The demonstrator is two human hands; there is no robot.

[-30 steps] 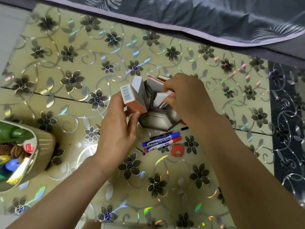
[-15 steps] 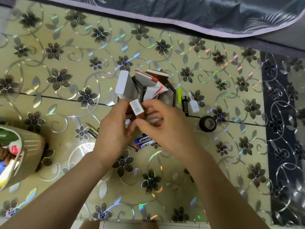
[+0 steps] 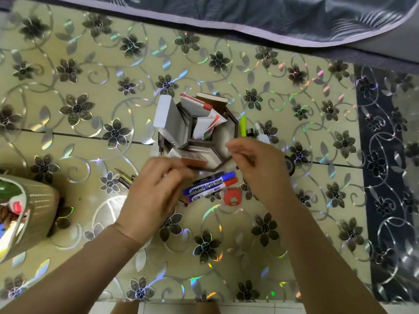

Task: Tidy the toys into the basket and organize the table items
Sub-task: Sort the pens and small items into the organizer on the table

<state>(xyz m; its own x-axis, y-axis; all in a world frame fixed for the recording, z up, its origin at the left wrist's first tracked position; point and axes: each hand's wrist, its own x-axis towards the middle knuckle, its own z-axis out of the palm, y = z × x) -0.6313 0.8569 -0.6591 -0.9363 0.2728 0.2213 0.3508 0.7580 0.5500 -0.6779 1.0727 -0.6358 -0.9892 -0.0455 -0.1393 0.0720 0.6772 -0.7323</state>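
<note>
A brown hexagonal organizer (image 3: 229,134) stands mid-table, holding a white box (image 3: 166,114), a red-edged notebook (image 3: 196,105), a brown notebook (image 3: 212,100) and tubes. A small orange box (image 3: 196,161) lies across its near compartment. My left hand (image 3: 154,193) holds the box's left end with curled, blurred fingers. My right hand (image 3: 260,168) hovers just right of the organizer, fingers loosely curled and holding nothing. The toy basket (image 3: 38,211) stands at the left edge with toys inside.
Blue (image 3: 209,182) and red (image 3: 215,190) whiteboard markers and a red round piece (image 3: 232,197) lie in front of the organizer. Pencils (image 3: 124,177) lie left of my left hand. A green highlighter (image 3: 243,123), a small white bottle (image 3: 260,134) and a black tape roll (image 3: 291,166) sit to its right.
The orange box went from both hands down into the organizer's near compartment. My right hand let go of it and moved off to the right.
</note>
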